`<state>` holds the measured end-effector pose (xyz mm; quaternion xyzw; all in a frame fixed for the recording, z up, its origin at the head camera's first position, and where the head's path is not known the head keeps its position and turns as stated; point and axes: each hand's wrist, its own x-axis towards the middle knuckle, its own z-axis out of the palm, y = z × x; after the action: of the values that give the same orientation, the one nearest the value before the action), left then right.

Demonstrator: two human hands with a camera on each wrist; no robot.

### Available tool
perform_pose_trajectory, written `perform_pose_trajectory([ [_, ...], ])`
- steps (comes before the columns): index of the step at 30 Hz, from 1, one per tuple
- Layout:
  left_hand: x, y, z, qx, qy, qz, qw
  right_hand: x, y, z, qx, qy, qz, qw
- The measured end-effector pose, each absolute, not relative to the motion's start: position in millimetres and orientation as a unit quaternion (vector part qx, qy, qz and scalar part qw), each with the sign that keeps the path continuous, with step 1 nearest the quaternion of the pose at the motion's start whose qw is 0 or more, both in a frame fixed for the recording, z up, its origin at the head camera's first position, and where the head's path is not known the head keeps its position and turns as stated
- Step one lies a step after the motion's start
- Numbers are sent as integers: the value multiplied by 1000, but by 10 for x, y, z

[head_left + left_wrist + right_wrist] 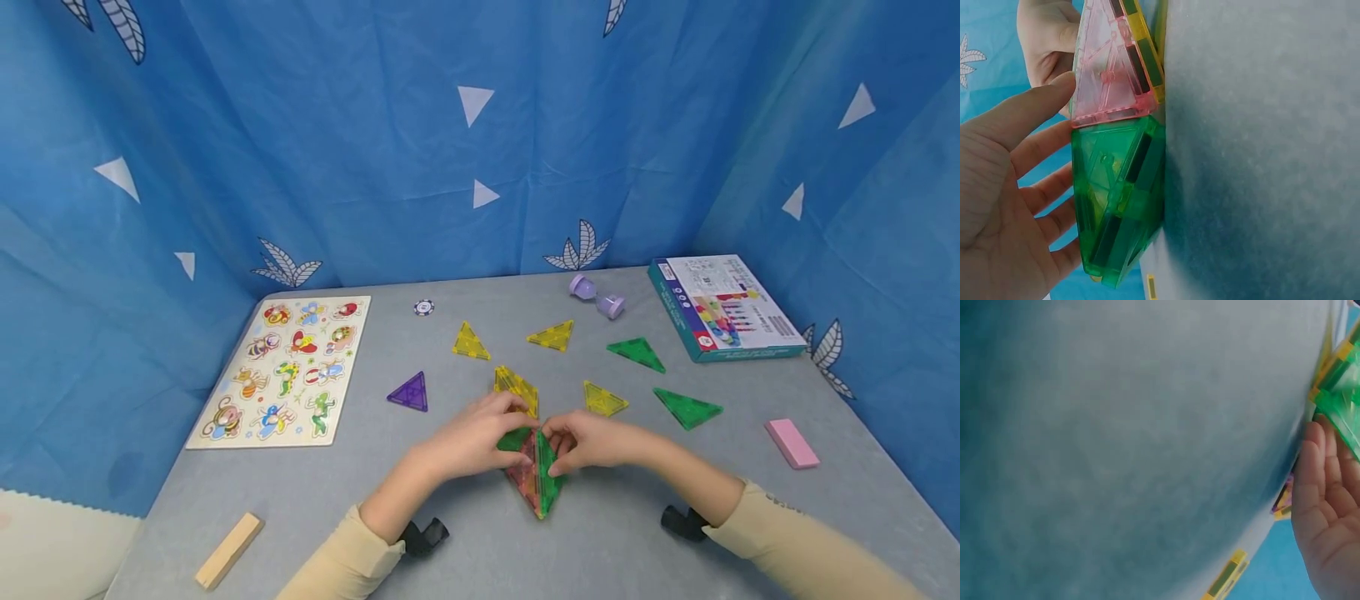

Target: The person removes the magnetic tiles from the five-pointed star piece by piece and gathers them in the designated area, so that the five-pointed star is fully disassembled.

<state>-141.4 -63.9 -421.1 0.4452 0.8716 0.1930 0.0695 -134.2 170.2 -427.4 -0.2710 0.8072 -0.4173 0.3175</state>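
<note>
A small standing form of translucent magnetic tiles sits on the grey table (315, 517) between the hands. It shows a pink tile (525, 482), a green tile (549, 487) and a yellow tile (516, 388) at the back. My left hand (483, 433) holds its left side, thumb against the pink face and fingers over the top. In the left wrist view, another green tile (1116, 200) adjoins the pink one beside the fingers. My right hand (592, 440) grips the right side, with its thumb on the green tile. The form's inside is hidden.
Loose yellow tiles (552, 336), green tiles (687, 408) and a purple tile (409, 392) lie around. An insect puzzle board (288, 367) is at left, a box (727, 308) at back right. A wooden block (229, 551), a pink block (792, 443) and a purple dumbbell-shaped item (611, 306) lie farther out.
</note>
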Motion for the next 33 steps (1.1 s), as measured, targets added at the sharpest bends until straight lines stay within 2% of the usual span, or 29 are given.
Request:
perform_pose_trajectory([
  [14, -1379, -656, -4319, 450, 852, 259, 71, -1318, 1661, -4320, -301, 829, -389, 266],
  [33, -1530, -724, -4443, 470, 803, 354, 100, -1282, 1807, -4263, -354, 827, -373, 227],
])
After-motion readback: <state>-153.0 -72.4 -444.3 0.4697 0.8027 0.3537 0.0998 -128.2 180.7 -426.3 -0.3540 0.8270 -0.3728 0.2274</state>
